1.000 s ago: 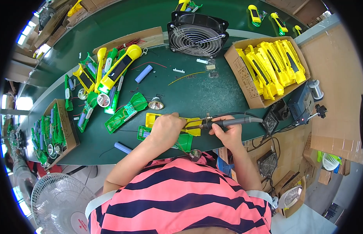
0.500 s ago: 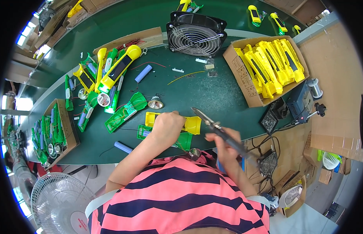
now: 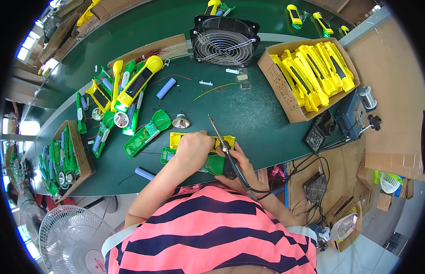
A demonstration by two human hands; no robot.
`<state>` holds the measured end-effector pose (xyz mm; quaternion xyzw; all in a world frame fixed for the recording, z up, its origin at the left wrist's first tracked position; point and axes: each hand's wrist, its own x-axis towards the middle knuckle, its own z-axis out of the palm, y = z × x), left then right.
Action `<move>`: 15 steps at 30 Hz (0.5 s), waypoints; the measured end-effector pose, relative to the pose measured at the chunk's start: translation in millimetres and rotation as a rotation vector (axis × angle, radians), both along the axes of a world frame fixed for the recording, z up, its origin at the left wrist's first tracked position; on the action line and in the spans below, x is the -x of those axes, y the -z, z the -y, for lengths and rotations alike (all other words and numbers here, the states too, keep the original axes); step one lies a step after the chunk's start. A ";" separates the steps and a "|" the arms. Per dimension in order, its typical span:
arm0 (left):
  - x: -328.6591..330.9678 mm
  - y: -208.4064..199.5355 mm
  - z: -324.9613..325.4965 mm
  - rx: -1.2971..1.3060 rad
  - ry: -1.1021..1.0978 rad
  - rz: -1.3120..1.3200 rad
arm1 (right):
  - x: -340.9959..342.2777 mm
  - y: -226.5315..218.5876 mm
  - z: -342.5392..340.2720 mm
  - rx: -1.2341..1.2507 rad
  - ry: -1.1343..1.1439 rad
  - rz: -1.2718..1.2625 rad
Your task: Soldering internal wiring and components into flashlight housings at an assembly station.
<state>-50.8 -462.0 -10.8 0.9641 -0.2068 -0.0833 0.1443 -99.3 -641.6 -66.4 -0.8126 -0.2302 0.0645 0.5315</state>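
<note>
My left hand (image 3: 193, 148) is curled, knuckles up, over a yellow flashlight casing half (image 3: 176, 141). Its fingertips are hidden, so what they pinch does not show. My right hand (image 3: 241, 165) is wrapped round the dark handle of a soldering iron (image 3: 234, 165), whose metal tip points up and away over the table, past the casing. Just below the yellow half lies a green casing half (image 3: 215, 164), partly under my left wrist and next to my right fingers. Beyond my left hand are a round reflector lamp (image 3: 181, 121) and an open green casing with wires (image 3: 148, 133).
At the right stands a carton of yellow casings (image 3: 292, 102), near a blue soldering station (image 3: 350, 119) and a solder spool (image 3: 367, 97). A black fan (image 3: 224, 45) is at the back. Assembled flashlights (image 3: 139, 81), blue cells (image 3: 166, 88) and a box of green parts (image 3: 87, 157) lie left.
My right hand has moved left and nearer the casing, bringing the soldering iron with it; the iron now stands steeper. My left hand stays on the yellow half.
</note>
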 end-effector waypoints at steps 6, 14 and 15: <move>11.3 -42.2 -33.2 0.206 -0.250 0.083 | -20.0 -7.5 9.4 0.014 -0.037 -0.097; 30.2 7.0 -3.7 0.616 -0.293 0.234 | -59.9 -36.9 18.1 0.076 -0.187 -0.002; 31.8 8.9 -1.4 0.617 -0.297 0.234 | -59.0 -36.1 19.1 0.079 -0.177 0.027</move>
